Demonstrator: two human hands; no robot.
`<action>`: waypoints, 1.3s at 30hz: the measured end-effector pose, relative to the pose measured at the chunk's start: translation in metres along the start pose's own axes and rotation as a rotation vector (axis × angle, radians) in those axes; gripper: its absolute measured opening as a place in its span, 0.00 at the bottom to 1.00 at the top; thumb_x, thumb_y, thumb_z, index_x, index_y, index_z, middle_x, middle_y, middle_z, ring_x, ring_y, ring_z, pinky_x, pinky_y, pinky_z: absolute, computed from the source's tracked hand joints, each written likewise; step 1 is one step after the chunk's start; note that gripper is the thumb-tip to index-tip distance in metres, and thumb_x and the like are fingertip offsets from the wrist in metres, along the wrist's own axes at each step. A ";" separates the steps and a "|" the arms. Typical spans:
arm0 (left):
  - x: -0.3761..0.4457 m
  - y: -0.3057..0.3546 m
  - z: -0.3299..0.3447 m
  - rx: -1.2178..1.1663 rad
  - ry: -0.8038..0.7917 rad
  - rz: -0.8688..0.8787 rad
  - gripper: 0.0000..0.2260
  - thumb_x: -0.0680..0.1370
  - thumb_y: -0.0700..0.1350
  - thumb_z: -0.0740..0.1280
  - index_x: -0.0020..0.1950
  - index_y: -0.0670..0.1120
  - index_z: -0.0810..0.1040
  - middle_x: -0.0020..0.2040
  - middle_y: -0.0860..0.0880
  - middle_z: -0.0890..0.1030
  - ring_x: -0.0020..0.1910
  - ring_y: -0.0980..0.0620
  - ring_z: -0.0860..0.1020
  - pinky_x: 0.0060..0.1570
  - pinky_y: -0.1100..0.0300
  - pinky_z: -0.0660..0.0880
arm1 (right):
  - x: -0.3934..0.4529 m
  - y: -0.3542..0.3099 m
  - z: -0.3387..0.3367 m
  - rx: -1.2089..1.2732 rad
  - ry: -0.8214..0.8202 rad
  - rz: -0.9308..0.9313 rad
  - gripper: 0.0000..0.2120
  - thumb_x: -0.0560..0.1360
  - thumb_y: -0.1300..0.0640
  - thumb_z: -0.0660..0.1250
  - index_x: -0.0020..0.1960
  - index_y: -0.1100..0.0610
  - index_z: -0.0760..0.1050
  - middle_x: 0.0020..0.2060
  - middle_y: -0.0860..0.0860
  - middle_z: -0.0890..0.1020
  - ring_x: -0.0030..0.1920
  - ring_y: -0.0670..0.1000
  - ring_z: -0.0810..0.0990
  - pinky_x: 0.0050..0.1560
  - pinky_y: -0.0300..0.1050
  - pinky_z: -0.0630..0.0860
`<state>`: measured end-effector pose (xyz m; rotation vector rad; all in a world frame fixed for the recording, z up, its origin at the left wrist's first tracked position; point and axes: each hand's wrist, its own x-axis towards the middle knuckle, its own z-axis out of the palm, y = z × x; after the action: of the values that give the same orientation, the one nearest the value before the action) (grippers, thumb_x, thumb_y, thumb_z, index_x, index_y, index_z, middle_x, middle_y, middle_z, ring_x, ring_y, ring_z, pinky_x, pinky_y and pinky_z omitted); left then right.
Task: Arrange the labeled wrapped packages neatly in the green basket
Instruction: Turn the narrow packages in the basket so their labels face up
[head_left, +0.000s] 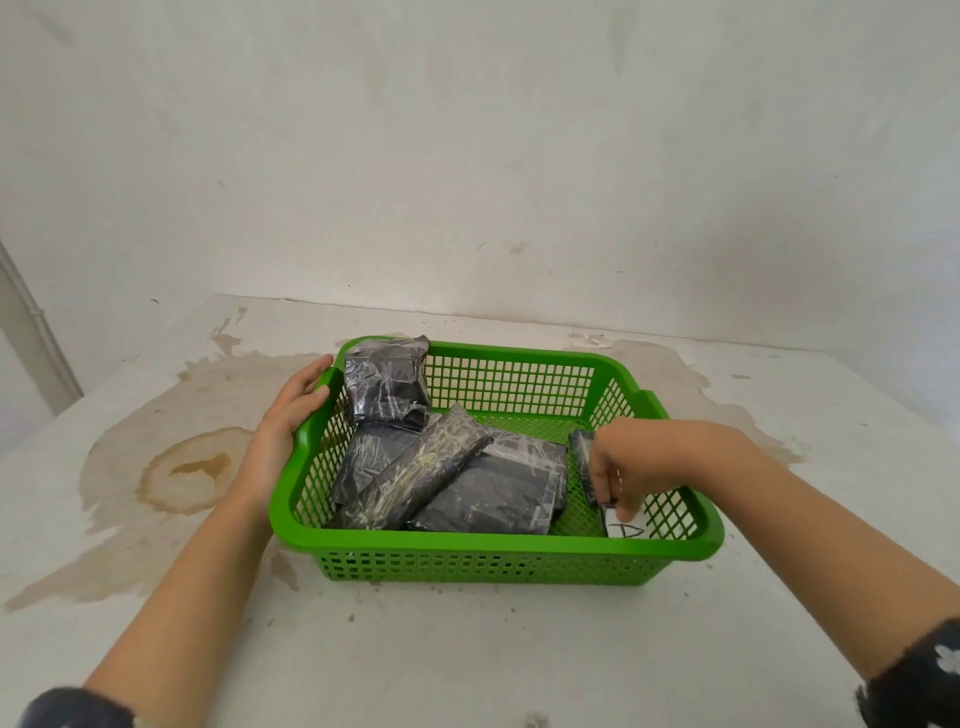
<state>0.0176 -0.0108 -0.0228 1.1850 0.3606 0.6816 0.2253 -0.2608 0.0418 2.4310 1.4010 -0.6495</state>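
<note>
The table, white and stained brown toward the left of the frame, fills the lower half of the view under a bare wall. The basket sits at centre frame, long side facing the person.

Inside it lie the packages, dark plastic under clear tape. The flat pack lies at centre on the basket floor. A long roll leans diagonally across it and across another pack on the left, so the pile looks far from neat. A squarish bundle stands upright in the upper-left corner, propped against the wall there.

The left hand lies on the basket's left rim, fingers loosely curled over the edge, holding no package; I'd judge it is there to steady the basket.

The right hand reaches into the right end, fingers pinched downward on a slim pack standing on edge, seemingly to set it along the side wall. Just below the fingertips a white label with a handwritten mark shows.
</note>
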 end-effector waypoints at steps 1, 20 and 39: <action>0.001 0.000 0.000 0.015 0.002 0.001 0.17 0.80 0.39 0.56 0.66 0.51 0.71 0.54 0.51 0.80 0.42 0.57 0.84 0.36 0.66 0.80 | 0.000 -0.001 0.000 0.005 -0.002 -0.013 0.10 0.66 0.58 0.77 0.47 0.54 0.83 0.31 0.38 0.77 0.36 0.40 0.77 0.40 0.36 0.74; 0.006 0.014 0.014 0.237 0.043 -0.020 0.21 0.80 0.30 0.49 0.73 0.38 0.60 0.48 0.56 0.73 0.33 0.69 0.80 0.31 0.75 0.74 | 0.040 0.001 -0.015 -0.056 -0.002 0.184 0.45 0.65 0.46 0.77 0.75 0.55 0.59 0.72 0.56 0.64 0.51 0.54 0.81 0.53 0.50 0.79; 0.000 0.028 0.031 0.284 0.081 -0.058 0.21 0.80 0.28 0.48 0.73 0.35 0.57 0.46 0.56 0.70 0.27 0.72 0.77 0.31 0.77 0.71 | 0.013 0.037 -0.044 0.515 0.368 -0.030 0.14 0.71 0.62 0.73 0.53 0.50 0.74 0.51 0.48 0.75 0.36 0.53 0.85 0.37 0.45 0.82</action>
<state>0.0277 -0.0276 0.0139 1.4121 0.5722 0.6434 0.2742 -0.2509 0.0730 3.0659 1.5563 -0.6584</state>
